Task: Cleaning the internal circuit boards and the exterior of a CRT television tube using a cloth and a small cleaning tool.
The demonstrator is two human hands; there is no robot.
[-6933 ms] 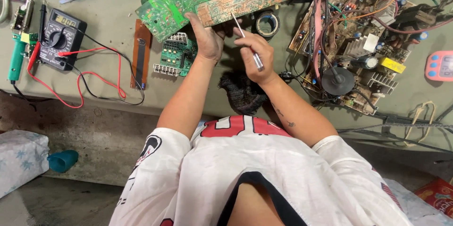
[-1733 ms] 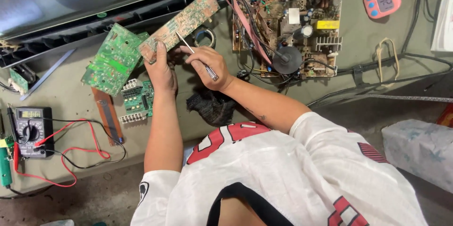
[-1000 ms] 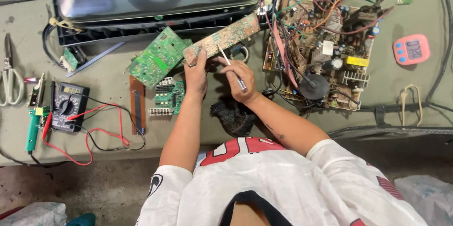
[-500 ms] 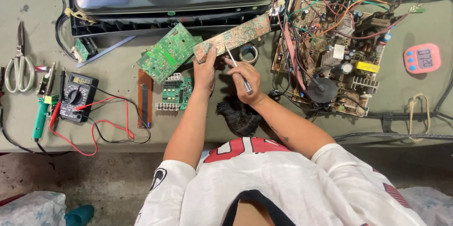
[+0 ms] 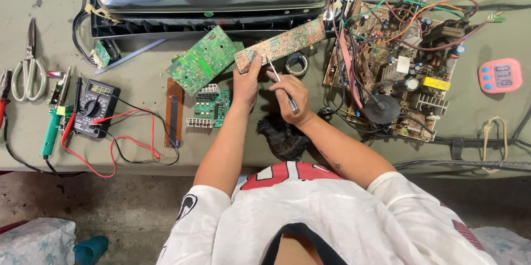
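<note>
Left hand (image 5: 245, 79) grips the near end of the long board (image 5: 281, 43), held above the table (image 5: 138, 149); right hand (image 5: 290, 92) pinches a screwdriver (image 5: 283, 89), tip on board. Handle mostly hidden in the fist; contact point too small to make out.

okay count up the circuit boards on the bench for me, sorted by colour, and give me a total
Green boards: 3, the large tilted board, the small board with white connectors and a tiny one by the monitor casing.
Brown or tan boards: 2, the long strip board in the left hand and the big wired chassis board.
Total: 5
</note>
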